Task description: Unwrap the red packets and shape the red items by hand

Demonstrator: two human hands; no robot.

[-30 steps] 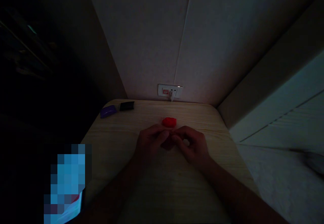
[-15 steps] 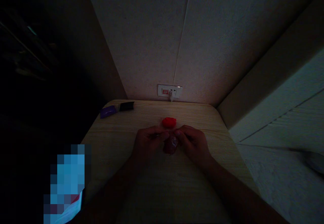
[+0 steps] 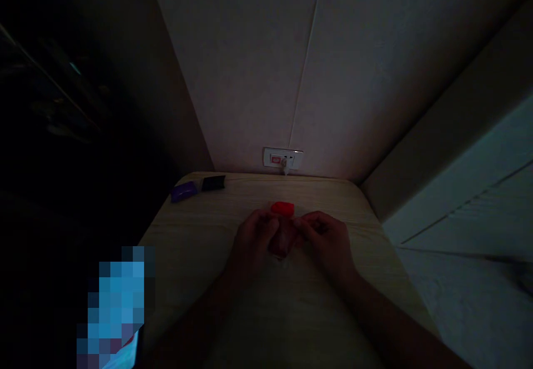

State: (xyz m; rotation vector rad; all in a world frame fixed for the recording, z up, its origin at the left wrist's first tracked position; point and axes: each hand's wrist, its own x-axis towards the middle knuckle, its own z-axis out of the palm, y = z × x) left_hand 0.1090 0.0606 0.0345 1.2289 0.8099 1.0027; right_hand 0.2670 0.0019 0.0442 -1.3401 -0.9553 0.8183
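Pale wood-grain covers the table [image 3: 283, 319], dim at its near end, with a lit screen [image 3: 125, 355] at the lower left, mostly masked by blurred squares. Over the table's middle, the left hand [image 3: 252, 244] and the right hand [image 3: 331, 241] face each other, a dark red wrapper [image 3: 281, 242] between them. Each pinches an upper edge of it between thumb and fingers, the left at one side, the right at the other. Just beyond the fingertips lies a bright red lump [image 3: 282, 209]. Farther off, at the table's far left corner, a purple packet [image 3: 184, 192] lies just beside a black packet [image 3: 213, 183]. Behind, a plug [image 3: 285, 166] sits in the socket [image 3: 268, 156] on the wall [image 3: 250, 69].
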